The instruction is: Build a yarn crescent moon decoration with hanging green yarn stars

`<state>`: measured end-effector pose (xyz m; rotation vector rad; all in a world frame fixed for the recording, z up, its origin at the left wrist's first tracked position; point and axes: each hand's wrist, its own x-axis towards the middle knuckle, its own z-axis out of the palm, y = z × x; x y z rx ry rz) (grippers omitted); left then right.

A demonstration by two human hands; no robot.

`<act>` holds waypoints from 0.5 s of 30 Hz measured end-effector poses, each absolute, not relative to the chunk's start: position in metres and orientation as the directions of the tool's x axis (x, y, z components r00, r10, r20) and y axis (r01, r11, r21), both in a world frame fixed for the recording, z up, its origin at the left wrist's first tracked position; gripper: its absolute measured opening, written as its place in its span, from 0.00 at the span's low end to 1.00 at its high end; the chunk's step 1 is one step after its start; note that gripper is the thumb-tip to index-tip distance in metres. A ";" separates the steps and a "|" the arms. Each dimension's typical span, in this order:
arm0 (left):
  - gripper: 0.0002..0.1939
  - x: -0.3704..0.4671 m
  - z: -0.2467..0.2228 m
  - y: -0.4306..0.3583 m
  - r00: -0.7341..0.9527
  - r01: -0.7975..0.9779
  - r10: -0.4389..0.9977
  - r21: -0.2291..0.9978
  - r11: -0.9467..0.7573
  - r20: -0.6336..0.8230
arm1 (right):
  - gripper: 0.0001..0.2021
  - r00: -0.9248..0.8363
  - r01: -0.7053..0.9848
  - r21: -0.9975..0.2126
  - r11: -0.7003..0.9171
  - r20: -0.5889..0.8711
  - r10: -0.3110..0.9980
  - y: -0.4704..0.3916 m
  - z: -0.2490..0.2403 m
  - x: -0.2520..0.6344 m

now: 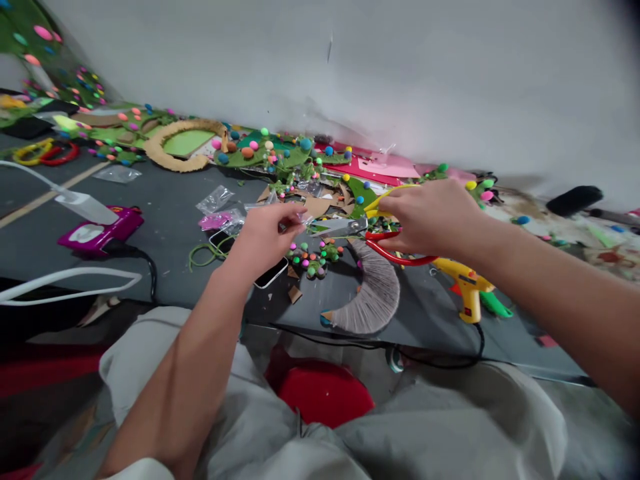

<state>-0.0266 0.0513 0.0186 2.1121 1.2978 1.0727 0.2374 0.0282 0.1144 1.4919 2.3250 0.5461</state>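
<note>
My right hand (425, 217) is wrapped round the red and yellow handles of a pair of scissors (345, 227), whose blades point left. Facing the blade tips, my left hand (273, 237) has its thumb and fingertips pinched together; whatever is between them is too small to name. Below the scissors lies a crescent wound with grey yarn (375, 293). Left of it sits a cluster of small coloured pompoms (315, 259). A phone (273, 273) lies partly hidden under my left hand and wrist.
A yellow glue gun (467, 287) rests at the right, its cable hanging over the table edge. A purple device (103, 230) stands left. Behind are a tan crescent (175, 147) and pompom-covered leaves (260, 157). A red stool (323, 393) is below.
</note>
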 end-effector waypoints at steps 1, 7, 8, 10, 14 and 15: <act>0.16 -0.026 0.019 0.051 0.261 0.545 0.887 0.700 -0.461 0.381 | 0.20 -0.382 0.793 0.488 0.364 -0.066 0.922 0.029 0.115 0.232; 0.13 -0.033 0.024 0.052 0.236 0.570 0.895 0.692 -0.442 0.378 | 0.17 -0.274 0.845 0.453 0.285 -0.091 0.957 0.039 0.111 0.229; 0.11 -0.038 0.027 0.053 0.218 0.611 0.906 0.674 -0.416 0.363 | 0.17 -0.229 0.874 0.421 0.243 -0.084 0.970 0.043 0.110 0.236; 0.09 -0.052 0.032 0.055 0.153 0.740 0.945 0.600 -0.304 0.289 | 0.19 -0.121 0.916 0.377 0.134 -0.059 0.991 0.055 0.108 0.256; 0.12 -0.080 0.036 0.060 -0.047 0.926 0.992 0.377 -0.001 0.118 | 0.28 0.139 0.947 0.294 -0.132 -0.005 0.990 0.082 0.101 0.315; 0.14 -0.082 0.035 0.061 -0.054 0.937 0.990 0.348 0.004 0.132 | 0.29 0.201 0.946 0.260 -0.195 0.003 0.980 0.089 0.097 0.332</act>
